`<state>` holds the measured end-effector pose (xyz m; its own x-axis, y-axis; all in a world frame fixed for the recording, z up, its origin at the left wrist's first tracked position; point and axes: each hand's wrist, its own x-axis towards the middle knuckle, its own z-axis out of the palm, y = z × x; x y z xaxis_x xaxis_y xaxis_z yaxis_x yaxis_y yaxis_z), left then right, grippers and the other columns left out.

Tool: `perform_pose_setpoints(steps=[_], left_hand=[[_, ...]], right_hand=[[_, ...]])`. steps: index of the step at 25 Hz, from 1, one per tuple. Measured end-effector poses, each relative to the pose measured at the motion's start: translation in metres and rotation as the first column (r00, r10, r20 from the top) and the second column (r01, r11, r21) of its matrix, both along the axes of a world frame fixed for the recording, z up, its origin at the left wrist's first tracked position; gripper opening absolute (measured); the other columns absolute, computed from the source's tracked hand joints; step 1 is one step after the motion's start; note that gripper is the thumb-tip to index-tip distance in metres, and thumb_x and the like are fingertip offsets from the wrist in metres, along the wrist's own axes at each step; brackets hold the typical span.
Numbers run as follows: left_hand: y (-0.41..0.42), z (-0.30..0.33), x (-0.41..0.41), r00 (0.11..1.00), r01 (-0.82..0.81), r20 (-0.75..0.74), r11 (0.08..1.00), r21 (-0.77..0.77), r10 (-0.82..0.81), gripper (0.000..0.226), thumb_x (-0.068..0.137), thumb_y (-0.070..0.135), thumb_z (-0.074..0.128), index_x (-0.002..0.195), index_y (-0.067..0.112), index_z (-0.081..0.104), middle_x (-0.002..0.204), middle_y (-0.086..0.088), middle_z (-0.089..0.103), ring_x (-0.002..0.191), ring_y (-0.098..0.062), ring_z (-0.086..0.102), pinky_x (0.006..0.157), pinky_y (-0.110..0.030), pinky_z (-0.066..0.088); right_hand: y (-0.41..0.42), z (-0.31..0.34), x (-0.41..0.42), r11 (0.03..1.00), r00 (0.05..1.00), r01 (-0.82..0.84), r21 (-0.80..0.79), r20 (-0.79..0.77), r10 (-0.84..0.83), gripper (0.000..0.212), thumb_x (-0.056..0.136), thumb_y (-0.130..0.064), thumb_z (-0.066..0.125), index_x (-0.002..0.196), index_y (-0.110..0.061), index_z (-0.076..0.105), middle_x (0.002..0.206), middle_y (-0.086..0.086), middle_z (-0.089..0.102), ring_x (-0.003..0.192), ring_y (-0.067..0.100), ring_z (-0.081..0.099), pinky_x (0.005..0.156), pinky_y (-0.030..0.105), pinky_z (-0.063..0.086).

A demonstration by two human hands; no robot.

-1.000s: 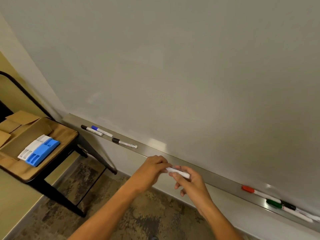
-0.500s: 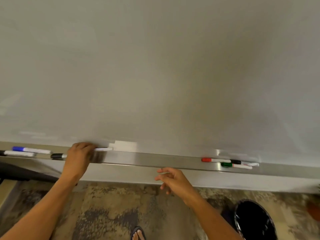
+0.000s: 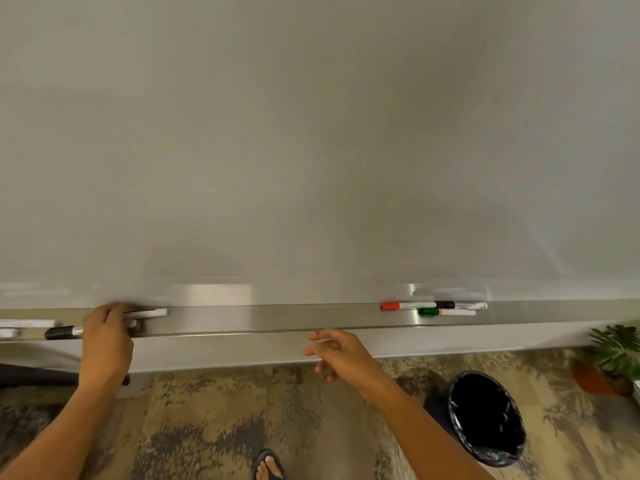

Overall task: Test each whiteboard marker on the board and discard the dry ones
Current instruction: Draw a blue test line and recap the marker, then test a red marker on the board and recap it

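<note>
A blank whiteboard [image 3: 311,133] fills the upper view, with a metal tray [image 3: 277,318] along its bottom edge. My left hand [image 3: 105,336] sits on the tray at the left, fingers curled round a white marker [image 3: 152,312] whose end sticks out to the right. A black-capped marker [image 3: 62,332] lies just left of that hand. My right hand [image 3: 341,351] hovers below the tray's middle, fingers relaxed and holding nothing. On the tray's right lie a red-capped marker [image 3: 405,305], a green-capped marker [image 3: 445,311] and a black-capped marker [image 3: 462,305].
A black bin [image 3: 488,419] with a liner stands on the patterned floor at lower right. A potted plant [image 3: 613,358] is at the far right. More markers [image 3: 24,323] lie blurred at the tray's left edge. A sandalled foot [image 3: 268,465] shows at the bottom.
A second ago both hands held the white marker together. The left hand then carried it to the tray while the right let go; the view swung right, and the bin and plant came into sight.
</note>
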<state>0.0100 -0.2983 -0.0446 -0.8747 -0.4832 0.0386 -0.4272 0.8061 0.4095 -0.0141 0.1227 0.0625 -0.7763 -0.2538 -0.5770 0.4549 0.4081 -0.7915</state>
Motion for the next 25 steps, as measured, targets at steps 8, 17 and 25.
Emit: perform_pose_setpoints(steps=[8,17,25], left_hand=[[0.027,0.013,-0.005,0.998,-0.012,-0.054,0.999,0.04,0.015,0.029,0.092,-0.007,0.053,0.12,0.0,0.06,0.124,-0.022,0.054,0.116,-0.04,0.048,0.104,-0.058,0.043],[0.147,0.026,-0.019,0.96,0.163,-0.236,0.986,0.033,-0.151,0.025,0.092,0.008,0.064,0.115,0.0,0.065,0.115,-0.023,0.062,0.107,-0.04,0.052,0.095,-0.055,0.044],[0.28,0.042,-0.022,0.924,0.307,-0.272,0.946,0.106,-0.269,0.018,0.095,0.019,0.061,0.11,0.014,0.068,0.11,-0.006,0.065,0.101,-0.027,0.057,0.087,-0.039,0.048]], right_hand=[[0.026,-0.004,-0.006,0.998,0.998,0.06,0.022,-0.019,-0.06,0.021,0.098,-0.024,0.063,0.119,-0.027,0.065,0.105,-0.01,0.075,0.075,0.012,0.069,0.068,0.029,0.056],[0.08,-0.003,-0.011,0.995,0.993,0.095,0.039,-0.069,-0.092,0.022,0.097,-0.028,0.064,0.119,-0.029,0.064,0.105,-0.011,0.074,0.085,0.017,0.072,0.07,0.027,0.058],[0.157,-0.021,-0.025,0.989,0.972,0.112,0.094,-0.215,-0.09,0.023,0.1,-0.032,0.059,0.122,-0.029,0.062,0.117,-0.013,0.064,0.094,0.011,0.069,0.077,0.024,0.057]])
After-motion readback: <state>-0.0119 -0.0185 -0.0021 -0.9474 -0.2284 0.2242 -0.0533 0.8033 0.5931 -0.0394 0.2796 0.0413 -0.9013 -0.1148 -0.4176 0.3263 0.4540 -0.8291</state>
